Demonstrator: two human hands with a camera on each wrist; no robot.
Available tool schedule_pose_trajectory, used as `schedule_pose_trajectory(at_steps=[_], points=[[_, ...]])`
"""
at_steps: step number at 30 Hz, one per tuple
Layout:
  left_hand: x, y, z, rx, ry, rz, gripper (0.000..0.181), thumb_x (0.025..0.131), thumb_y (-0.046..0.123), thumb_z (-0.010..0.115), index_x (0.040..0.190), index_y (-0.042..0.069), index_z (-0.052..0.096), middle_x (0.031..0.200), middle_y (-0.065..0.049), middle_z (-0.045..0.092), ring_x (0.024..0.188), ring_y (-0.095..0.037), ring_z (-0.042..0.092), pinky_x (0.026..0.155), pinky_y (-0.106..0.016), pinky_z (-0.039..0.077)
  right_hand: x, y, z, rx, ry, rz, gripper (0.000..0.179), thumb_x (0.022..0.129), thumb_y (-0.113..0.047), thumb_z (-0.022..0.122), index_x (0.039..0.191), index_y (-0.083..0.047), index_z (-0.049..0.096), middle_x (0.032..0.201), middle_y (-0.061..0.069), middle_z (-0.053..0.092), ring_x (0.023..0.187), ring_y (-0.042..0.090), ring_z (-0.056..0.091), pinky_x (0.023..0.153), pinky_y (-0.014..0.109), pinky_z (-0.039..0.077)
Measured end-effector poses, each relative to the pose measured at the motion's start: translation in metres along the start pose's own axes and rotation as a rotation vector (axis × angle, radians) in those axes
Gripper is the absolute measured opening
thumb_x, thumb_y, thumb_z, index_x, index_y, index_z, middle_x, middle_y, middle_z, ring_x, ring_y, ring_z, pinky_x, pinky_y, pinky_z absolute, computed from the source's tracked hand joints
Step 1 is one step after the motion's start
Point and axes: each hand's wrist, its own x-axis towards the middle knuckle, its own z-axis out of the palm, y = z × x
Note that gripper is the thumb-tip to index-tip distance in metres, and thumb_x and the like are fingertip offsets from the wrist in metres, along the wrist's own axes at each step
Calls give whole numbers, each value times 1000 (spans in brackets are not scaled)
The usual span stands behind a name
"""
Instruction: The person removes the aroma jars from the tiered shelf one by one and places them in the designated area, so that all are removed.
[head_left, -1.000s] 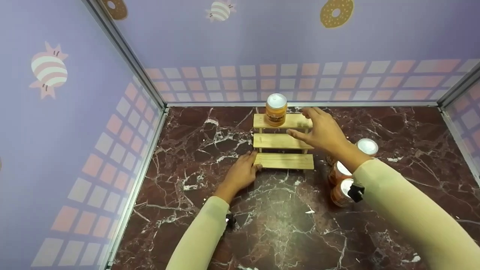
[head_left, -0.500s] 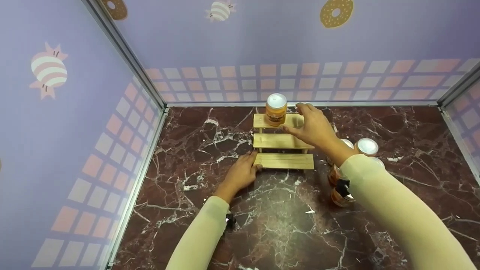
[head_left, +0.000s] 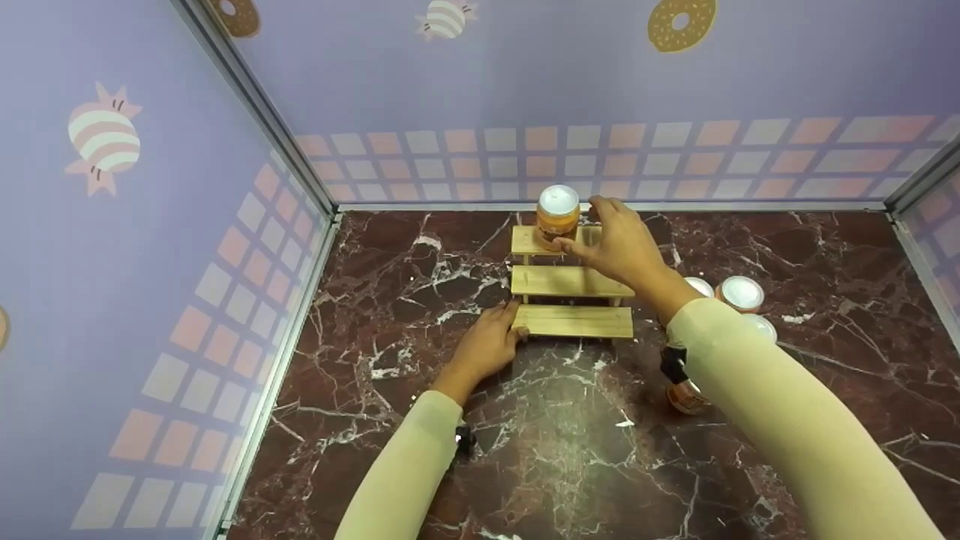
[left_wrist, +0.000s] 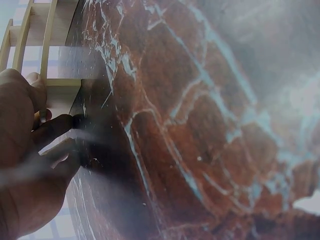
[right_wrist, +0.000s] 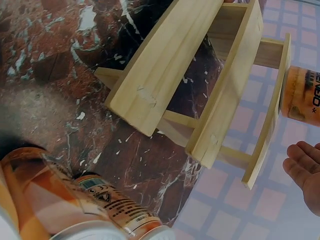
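A small three-tier wooden stand [head_left: 574, 321] is placed on the dark marble-patterned surface, its steps rising toward the back wall. On the left part of its top step stands an upright orange can [head_left: 557, 223] with a white lid. My left hand [head_left: 486, 346] pinches the left end of the lowest step; in the left wrist view its other fingers [left_wrist: 55, 130] reach down to the surface. My right hand [head_left: 621, 247] is spread beside the can, thumb in front of it and fingers to its right. The right wrist view shows a gap between the fingers [right_wrist: 303, 165] and the can.
Several more orange cans with white lids stand right of the stand, partly hidden under my right forearm; one is a nearer can [head_left: 686, 399], another a farther can [head_left: 741, 294]. A patterned back wall [head_left: 450, 90] rises close behind the stand, and a side wall [head_left: 165, 300] bounds the left.
My right hand has moved left along the top step toward the can, which stays in place. The left hand keeps its place on the stand. The head view has shifted slightly.
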Motion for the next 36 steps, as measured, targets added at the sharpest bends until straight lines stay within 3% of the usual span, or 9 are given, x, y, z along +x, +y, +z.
schedule_pose_trajectory(at_steps=[14, 23, 30, 36], points=[[-2, 3, -5, -10, -12, -7, 68, 114, 47, 55, 171, 13, 42, 167, -16, 56, 159, -37, 49, 132, -54, 42, 12, -9, 9, 34, 47, -24, 93, 94, -48, 88, 159, 3, 47, 153, 30, 60, 141, 52, 60, 121, 68, 50], [0, 3, -1, 19, -19, -11, 67, 115, 47, 54, 172, 16, 41, 166, -15, 57, 159, -37, 50, 132, -53, 43, 15, -15, 13, 96, 57, -8, 92, 94, -43, 89, 161, 3, 45, 157, 29, 58, 144, 50, 58, 124, 67, 47], [1, 2, 0, 27, 14, 3, 63, 114, 38, 57, 170, 14, 44, 164, -14, 60, 158, -34, 52, 131, -50, 44, 18, -20, 15, 147, 70, -9, 86, 97, -37, 87, 161, 4, 46, 158, 30, 58, 147, 50, 56, 129, 64, 42], [1, 2, 1, 46, 10, -4, 65, 115, 46, 55, 171, 15, 44, 165, -12, 59, 158, -32, 51, 130, -50, 45, 19, -21, 17, 212, 76, -5, 82, 97, -35, 88, 158, 4, 50, 153, 29, 62, 144, 47, 60, 127, 60, 46]])
